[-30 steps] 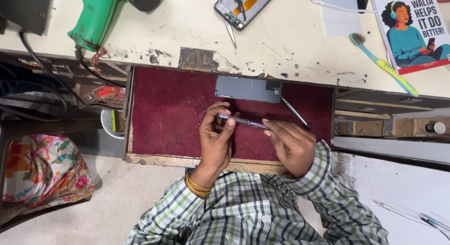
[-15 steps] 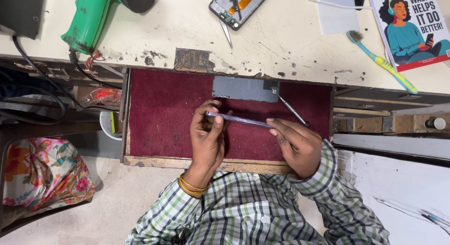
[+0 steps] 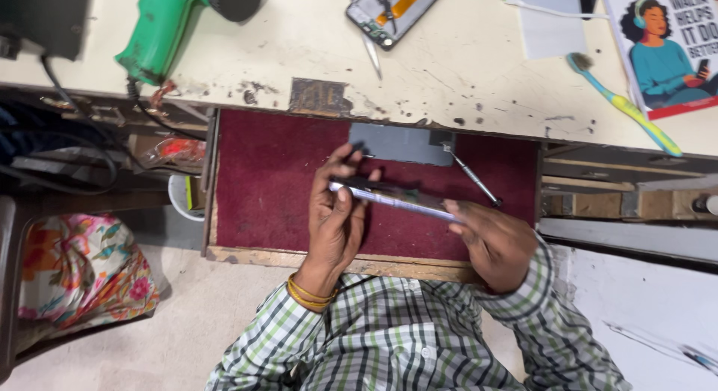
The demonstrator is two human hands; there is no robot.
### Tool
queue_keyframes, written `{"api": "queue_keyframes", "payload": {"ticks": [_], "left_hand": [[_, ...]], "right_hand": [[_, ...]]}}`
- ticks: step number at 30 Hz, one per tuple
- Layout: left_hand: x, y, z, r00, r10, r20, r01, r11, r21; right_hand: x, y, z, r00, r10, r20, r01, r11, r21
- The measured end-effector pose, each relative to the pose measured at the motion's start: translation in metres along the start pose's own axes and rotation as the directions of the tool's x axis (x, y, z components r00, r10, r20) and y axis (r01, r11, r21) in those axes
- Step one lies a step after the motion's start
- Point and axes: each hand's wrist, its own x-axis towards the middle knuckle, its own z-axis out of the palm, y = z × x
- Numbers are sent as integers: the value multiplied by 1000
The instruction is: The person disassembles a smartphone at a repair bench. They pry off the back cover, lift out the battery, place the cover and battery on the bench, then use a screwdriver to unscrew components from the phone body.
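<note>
A thin phone (image 3: pixel 396 199) is held edge-on by 2 hands over a red-lined drawer (image 3: pixel 277 182).
Its face is hidden; left hand (image 3: pixel 336 219) is clasped around 1 end, right hand (image 3: pixel 493 241) around the other.

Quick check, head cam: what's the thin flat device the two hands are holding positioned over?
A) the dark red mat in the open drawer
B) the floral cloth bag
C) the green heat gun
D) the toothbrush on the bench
A: the left hand and right hand hold the thin flat device edge-on between them, above the dark red mat lining the open drawer, below the bench edge.
</note>
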Motion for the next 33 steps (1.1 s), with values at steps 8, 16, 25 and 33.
{"api": "queue_keyframes", "payload": {"ticks": [8,16,25,33], "left_hand": [[11,4,12,970,-144,-196,97,968,-232],[3,-2,23,986,-140,-91,115,964,-238],[6,6,-17,952,-307,5,292,910,293],[-2,-16,-30,978,-186,96,107,839,533]], "right_hand": [[4,-11,0,933,-296,206,331,930,-158],[-9,22,26,729,487,481,-672,379,636],[-9,42,13,759,496,422,-647,649,400],[38,-2,-6,903,250,348,-344,908,239]]}}
